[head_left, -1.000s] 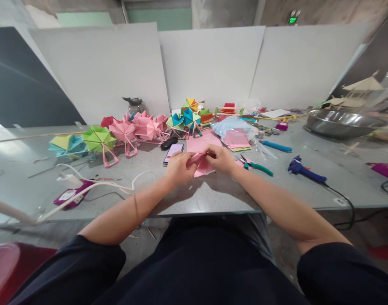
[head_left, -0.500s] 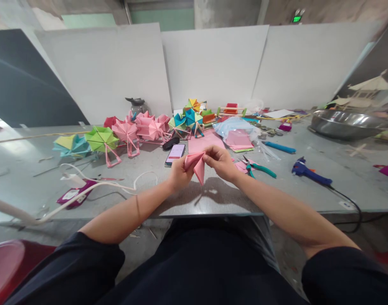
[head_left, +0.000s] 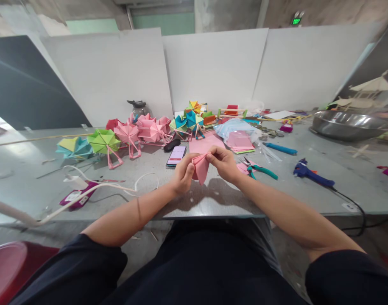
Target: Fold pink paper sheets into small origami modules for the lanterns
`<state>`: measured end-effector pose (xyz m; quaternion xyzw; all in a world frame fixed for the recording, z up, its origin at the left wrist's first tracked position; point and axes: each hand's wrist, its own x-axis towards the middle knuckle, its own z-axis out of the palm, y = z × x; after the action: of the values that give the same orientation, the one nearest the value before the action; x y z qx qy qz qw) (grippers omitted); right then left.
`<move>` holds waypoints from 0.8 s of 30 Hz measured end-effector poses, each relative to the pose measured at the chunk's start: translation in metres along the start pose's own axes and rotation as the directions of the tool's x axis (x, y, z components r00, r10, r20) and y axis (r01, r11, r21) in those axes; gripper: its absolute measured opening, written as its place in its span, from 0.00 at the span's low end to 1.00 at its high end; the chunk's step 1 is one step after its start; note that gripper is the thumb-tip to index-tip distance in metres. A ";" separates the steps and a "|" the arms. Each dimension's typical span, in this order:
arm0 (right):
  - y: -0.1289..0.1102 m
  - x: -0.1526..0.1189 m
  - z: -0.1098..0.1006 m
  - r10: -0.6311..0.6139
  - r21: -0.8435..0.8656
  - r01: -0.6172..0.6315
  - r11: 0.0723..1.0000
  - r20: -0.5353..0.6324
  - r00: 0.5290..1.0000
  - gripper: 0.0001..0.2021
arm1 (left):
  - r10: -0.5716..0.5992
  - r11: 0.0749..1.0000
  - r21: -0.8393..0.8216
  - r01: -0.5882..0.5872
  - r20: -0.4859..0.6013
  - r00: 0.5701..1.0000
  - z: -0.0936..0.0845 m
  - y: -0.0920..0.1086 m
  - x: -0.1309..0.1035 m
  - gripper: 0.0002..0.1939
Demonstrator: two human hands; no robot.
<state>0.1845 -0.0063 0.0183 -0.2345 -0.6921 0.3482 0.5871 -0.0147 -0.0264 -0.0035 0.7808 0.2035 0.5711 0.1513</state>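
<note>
Three white panels [head_left: 213,67] are standing along the back, and in front of them a long grey table [head_left: 308,197] is bearing all the clutter I am seeing. Well off to the right, a wide metal basin [head_left: 353,126] is shining under the light. Across on the left, a row of folded-paper models [head_left: 128,133], pink and green among them, is crowding the tabletop. A flat pink sheet [head_left: 204,145] is lying just beyond the hands, a blue glue gun [head_left: 313,173] is resting farther right, and teal-handled pliers [head_left: 264,170] are lying between it and the right hand [head_left: 224,164]. That hand is pinching the top corner of some folded pink paper [head_left: 200,170] between thumb and fingers, while the left hand [head_left: 183,173] is clasping its side, thumb towards the person. Near the left hand, a phone [head_left: 176,156] is glowing. Between both hands, above the table, the paper is pointing its lower tip downward
</note>
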 end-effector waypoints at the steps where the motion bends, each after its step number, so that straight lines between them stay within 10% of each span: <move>1: 0.000 0.000 0.000 -0.009 -0.019 0.009 1.000 -0.015 1.000 0.29 | 0.021 0.999 0.030 -0.020 -0.033 0.999 -0.002 0.001 0.000 0.26; 24: -0.003 -0.007 0.000 -0.277 -0.266 0.278 0.923 0.042 0.960 0.19 | 0.036 0.952 0.302 0.052 -0.280 0.959 -0.009 -0.004 0.002 0.13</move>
<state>0.1864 -0.0137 0.0163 -0.2115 -0.7601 0.1647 0.5919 -0.0233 -0.0218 -0.0005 0.7044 0.3122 0.6374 0.0003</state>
